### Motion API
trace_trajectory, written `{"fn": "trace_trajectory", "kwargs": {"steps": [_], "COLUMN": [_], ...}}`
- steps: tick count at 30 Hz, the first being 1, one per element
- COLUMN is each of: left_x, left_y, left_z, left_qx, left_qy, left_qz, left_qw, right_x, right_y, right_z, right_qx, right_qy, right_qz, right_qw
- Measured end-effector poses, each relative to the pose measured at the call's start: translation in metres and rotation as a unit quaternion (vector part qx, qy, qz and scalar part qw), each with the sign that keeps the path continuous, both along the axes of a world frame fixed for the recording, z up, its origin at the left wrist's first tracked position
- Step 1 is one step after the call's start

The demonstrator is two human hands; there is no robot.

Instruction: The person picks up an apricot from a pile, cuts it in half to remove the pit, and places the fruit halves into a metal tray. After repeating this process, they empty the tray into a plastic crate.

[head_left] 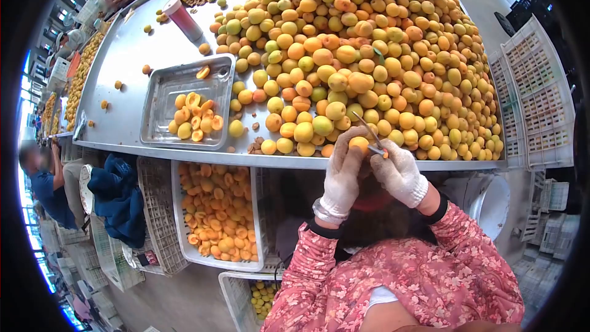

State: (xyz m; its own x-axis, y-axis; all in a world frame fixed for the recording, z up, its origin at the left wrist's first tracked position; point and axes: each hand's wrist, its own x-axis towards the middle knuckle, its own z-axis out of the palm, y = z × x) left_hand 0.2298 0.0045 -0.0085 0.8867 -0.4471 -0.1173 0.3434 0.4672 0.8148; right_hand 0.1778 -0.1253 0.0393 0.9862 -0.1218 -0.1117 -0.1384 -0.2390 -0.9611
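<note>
Fruit pile (405, 67) on tbl (123, 124), tray (169, 89) w/ halves (196, 111) at L, crate (230, 265) below tbl edge

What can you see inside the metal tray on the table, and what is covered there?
The metal tray holds a small heap of fruit pieces, some showing orange cut faces, with one piece lying apart. Whatever lies beneath the heap is covered.

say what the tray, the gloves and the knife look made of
The tray looks like metal, perhaps stainless steel: grey and shiny, with reflections. The gloves seem matte knitted fabric, given their snug cuffs; fibre unclear. The knife has a thin, dull blade, probably metal; its mostly hidden handle could be plastic.
</note>
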Motion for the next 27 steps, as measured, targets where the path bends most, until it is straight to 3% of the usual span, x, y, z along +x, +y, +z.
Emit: {"fn": "trace_trajectory", "kwargs": {"steps": [1, 2, 3, 5, 7, 13, 19, 21, 25, 27], "left_x": [0.001, 0.001, 0.001, 0.001, -0.002, -0.010, -0.011, -0.011, -0.015, -0.015], "left_y": [0.004, 0.006, 0.006, 0.003, 0.005, 0.004, 0.013, 0.012, 0.009, 0.005], "left_z": [0.000, -0.011, -0.019, -0.028, -0.025, -0.017, -0.022, -0.026, -0.021, -0.021], "left_qx": [-0.009, -0.131, -0.132, -0.248, -0.255, -0.153, -0.087, -0.122, -0.042, -0.012], "left_qy": [0.035, 0.114, 0.115, 0.130, 0.143, 0.059, 0.025, 0.094, 0.036, -0.030], "left_qz": [-0.026, -0.046, -0.042, -0.003, 0.012, 0.081, 0.048, 0.035, 0.060, 0.090], "left_qw": [0.999, 0.984, 0.984, 0.960, 0.956, 0.983, 0.995, 0.987, 0.997, 0.995], "right_x": [-0.002, -0.005, -0.005, -0.005, -0.005, 0.002, 0.006, 0.005, -0.001, -0.001], "right_y": [-0.002, -0.005, -0.005, -0.001, 0.002, 0.013, 0.012, 0.011, 0.010, 0.011], "right_z": [-0.003, -0.008, -0.010, -0.010, -0.017, -0.018, -0.015, -0.009, -0.009, -0.013], "right_qx": [-0.001, 0.026, 0.054, 0.006, -0.148, -0.207, -0.128, -0.086, -0.093, -0.200], "right_qy": [0.002, 0.018, 0.035, 0.018, -0.119, -0.114, -0.074, 0.003, -0.044, -0.108], "right_qz": [0.004, -0.007, -0.019, -0.015, 0.048, 0.065, 0.036, 0.035, 0.052, 0.076], "right_qw": [1.000, 0.999, 0.998, 1.000, 0.981, 0.970, 0.988, 0.996, 0.993, 0.971]}}
